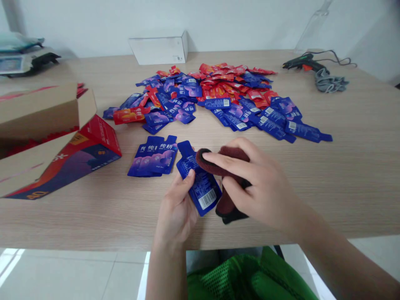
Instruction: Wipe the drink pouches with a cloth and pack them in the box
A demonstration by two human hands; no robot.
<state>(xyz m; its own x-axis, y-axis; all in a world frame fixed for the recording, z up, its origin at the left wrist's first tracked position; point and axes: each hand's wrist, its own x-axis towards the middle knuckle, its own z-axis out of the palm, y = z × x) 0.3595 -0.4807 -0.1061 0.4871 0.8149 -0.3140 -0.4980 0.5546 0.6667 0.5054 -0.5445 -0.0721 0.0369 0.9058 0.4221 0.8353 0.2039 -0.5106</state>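
A blue pouch (pixel 200 187), its barcode side up, is in my left hand (pixel 179 208), with the thumb pressed on its edge. My right hand (pixel 254 179) grips a dark brown cloth (pixel 233 200), and a folded end of it touches the upper right edge of the pouch. Just left of the held pouch, several blue pouches (pixel 153 158) lie overlapping in a row, front sides up. Farther back on the table are a heap of mixed blue and red pouches (pixel 175 98) and a larger heap of red ones (pixel 221 81) with blue ones in front.
An open carton (pixel 68 162) with red packets inside stands at the left. A white box (pixel 159 50) is near the wall, and a scale (pixel 25 60) sits at the back left. At the back right lie a glue gun (pixel 303 62) and a grey cloth (pixel 330 81).
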